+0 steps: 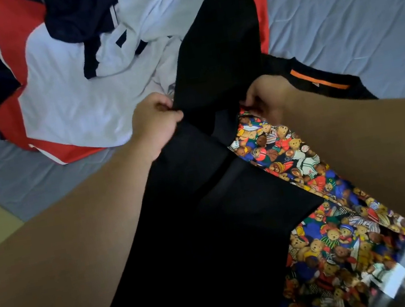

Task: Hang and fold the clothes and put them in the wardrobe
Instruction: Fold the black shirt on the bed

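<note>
While pinching black garment (pixel 216 51) with curled fingers of left hand (pixel 155 119) and right hand (pixel 267 97): fold held between both. Running beyond knuckles toward clothes pile (pixel 65 95), back past wrists over bear-print fabric (pixel 321 213); grey sheet (pixel 338 10) outermost.

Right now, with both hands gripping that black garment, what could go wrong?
The left hand and right hand only pinch the black garment at an edge, so it may slip and unfold. Its far end reaches over the clothes pile; pulling might drag pieces along.
</note>
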`<act>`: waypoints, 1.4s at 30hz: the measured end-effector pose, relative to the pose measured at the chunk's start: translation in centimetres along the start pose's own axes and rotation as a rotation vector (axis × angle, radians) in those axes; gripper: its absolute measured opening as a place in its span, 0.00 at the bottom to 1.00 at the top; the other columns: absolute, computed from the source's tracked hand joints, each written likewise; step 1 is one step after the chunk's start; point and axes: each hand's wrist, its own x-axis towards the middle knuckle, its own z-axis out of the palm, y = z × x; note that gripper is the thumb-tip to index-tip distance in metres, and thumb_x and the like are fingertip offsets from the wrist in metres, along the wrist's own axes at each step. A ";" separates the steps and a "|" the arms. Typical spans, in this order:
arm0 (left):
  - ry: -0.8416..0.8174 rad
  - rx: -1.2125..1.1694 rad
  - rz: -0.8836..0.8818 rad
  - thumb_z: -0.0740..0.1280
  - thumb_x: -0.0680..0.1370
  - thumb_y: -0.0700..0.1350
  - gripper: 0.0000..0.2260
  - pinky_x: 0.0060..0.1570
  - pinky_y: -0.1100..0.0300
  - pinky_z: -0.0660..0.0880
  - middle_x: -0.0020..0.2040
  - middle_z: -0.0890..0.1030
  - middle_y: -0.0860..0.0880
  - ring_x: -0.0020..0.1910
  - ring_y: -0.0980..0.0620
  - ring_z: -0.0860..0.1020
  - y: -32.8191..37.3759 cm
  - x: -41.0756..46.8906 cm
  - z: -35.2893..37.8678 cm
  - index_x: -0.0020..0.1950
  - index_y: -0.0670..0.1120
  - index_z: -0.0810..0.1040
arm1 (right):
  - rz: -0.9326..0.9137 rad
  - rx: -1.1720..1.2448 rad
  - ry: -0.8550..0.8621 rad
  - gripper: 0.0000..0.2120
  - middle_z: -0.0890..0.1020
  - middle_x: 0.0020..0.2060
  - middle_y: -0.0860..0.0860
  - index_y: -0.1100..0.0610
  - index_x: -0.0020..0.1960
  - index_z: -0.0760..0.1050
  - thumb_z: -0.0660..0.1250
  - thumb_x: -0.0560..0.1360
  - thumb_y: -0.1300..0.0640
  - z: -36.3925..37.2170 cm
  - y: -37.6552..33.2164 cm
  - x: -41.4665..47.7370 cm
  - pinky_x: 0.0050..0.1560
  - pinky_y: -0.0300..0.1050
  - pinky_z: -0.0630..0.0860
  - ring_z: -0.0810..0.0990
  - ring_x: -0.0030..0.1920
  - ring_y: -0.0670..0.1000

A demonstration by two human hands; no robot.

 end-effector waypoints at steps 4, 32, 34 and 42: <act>-0.032 0.573 0.521 0.71 0.70 0.37 0.09 0.36 0.57 0.70 0.37 0.75 0.50 0.36 0.46 0.75 -2.8 -2.3 1.6 0.38 0.46 0.73 | -0.084 0.066 -0.049 0.07 0.80 0.40 0.51 0.55 0.33 0.74 0.62 0.65 0.66 -1.1 0.1 -0.8 0.41 0.47 0.75 0.77 0.42 0.56; -0.475 1.419 0.775 0.66 0.74 0.36 0.11 0.32 0.57 0.66 0.51 0.77 0.50 0.36 0.47 0.79 -3.1 -13.0 9.2 0.53 0.48 0.80 | -0.011 0.187 0.246 0.31 0.76 0.67 0.49 0.47 0.73 0.70 0.63 0.74 0.34 -9.7 6.7 -4.3 0.67 0.59 0.70 0.75 0.65 0.55; -0.539 1.517 0.814 0.63 0.74 0.35 0.12 0.34 0.56 0.69 0.51 0.77 0.48 0.39 0.46 0.80 -3.1 -13.5 9.4 0.54 0.47 0.79 | -0.076 0.081 0.265 0.36 0.75 0.68 0.48 0.46 0.74 0.68 0.59 0.73 0.27 -9.9 7.0 -4.7 0.69 0.61 0.69 0.75 0.66 0.56; -0.531 1.849 1.160 0.58 0.81 0.53 0.17 0.72 0.41 0.51 0.63 0.81 0.47 0.75 0.39 0.64 -3.4 -13.5 9.5 0.57 0.48 0.84 | -0.001 0.001 0.120 0.29 0.78 0.65 0.48 0.45 0.71 0.72 0.61 0.76 0.31 -9.7 8.3 -6.3 0.48 0.49 0.74 0.77 0.61 0.53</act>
